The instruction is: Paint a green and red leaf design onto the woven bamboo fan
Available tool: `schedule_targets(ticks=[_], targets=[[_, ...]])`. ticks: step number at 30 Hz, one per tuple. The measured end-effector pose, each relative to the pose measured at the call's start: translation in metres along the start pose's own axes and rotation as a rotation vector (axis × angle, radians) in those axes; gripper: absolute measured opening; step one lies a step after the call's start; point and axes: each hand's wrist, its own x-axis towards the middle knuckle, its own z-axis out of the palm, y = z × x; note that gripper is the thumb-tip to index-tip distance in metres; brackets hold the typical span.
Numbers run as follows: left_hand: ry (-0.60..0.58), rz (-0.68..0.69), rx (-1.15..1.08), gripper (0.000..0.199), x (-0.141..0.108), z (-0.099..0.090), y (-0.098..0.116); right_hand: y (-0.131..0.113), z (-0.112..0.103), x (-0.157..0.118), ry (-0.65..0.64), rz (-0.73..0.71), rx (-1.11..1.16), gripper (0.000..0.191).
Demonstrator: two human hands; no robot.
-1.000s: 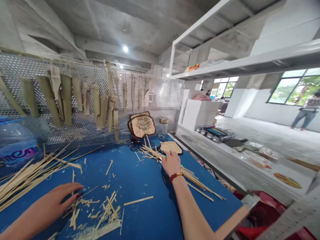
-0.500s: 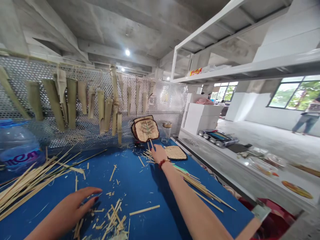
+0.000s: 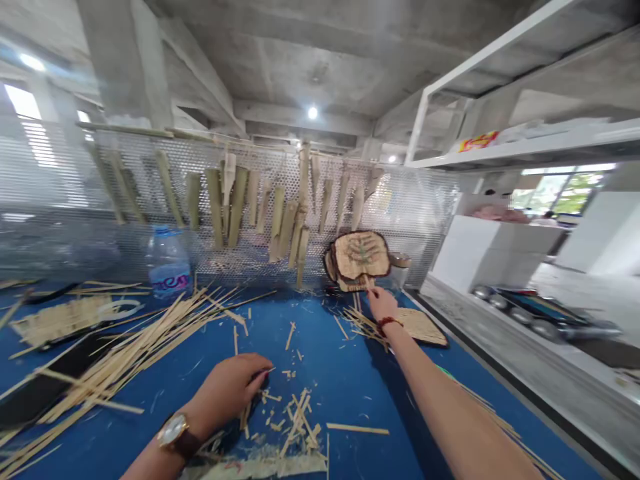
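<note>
My right hand (image 3: pixel 383 305) reaches to the back right of the blue table, its fingers closed on the handle of a woven fan (image 3: pixel 361 257). The fan stands upright with a dark border and a faint green pattern. Another fan (image 3: pixel 330 265) shows partly behind it. My left hand (image 3: pixel 234 385) hovers over the table front, a watch on its wrist. Its thumb and forefinger are slightly apart, and nothing clear lies between them. Under and beside it lie loose bamboo scraps (image 3: pixel 300 420). Below my right wrist a flat woven piece (image 3: pixel 420 327) lies on the table.
A bundle of bamboo strips (image 3: pixel 135 347) covers the left side, near a large plastic bottle (image 3: pixel 169 267). Bamboo pieces (image 3: pixel 240 207) hang on the perforated metal screen (image 3: pixel 400 200) behind. A jar (image 3: pixel 400 260) stands behind the fan. White shelving (image 3: pixel 500 150) rises at right.
The view has swung left, so everything sits further right. The front fan has shifted apart from the one behind, with my right hand on its handle. My left thumb and forefinger have drawn closer.
</note>
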Motion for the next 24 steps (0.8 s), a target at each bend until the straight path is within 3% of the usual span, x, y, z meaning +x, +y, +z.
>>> schedule_targets(ticks=[4, 8, 11, 13, 16, 20, 22, 24], targets=[[0.037, 0.006, -0.018, 0.033, -0.002, 0.002, -0.002, 0.001, -0.014, -0.011, 0.084, -0.116, 0.066, 0.036], [0.100, -0.049, -0.049, 0.031, -0.001, -0.004, -0.012, -0.003, -0.036, -0.028, 0.256, -0.263, 0.199, 0.037], [0.209, -0.145, -0.073, 0.034, -0.003, -0.026, -0.028, -0.013, -0.055, -0.045, 0.238, -0.266, 0.272, 0.037], [0.304, -0.248, -0.077, 0.038, -0.012, -0.052, -0.046, -0.021, -0.064, -0.063, 0.118, -0.233, 0.339, 0.037], [0.452, -0.456, -0.032, 0.047, -0.046, -0.104, -0.088, -0.031, -0.064, -0.102, -0.163, -0.175, 0.471, 0.038], [0.565, -0.805, 0.125, 0.046, -0.122, -0.172, -0.176, -0.043, -0.041, -0.160, -0.388, -0.137, 0.602, 0.035], [0.485, -0.892, 0.240, 0.045, -0.164, -0.194, -0.218, -0.047, -0.028, -0.179, -0.500, -0.103, 0.605, 0.032], [0.434, -0.917, 0.441, 0.058, -0.202, -0.206, -0.245, -0.049, -0.017, -0.188, -0.587, -0.075, 0.604, 0.030]])
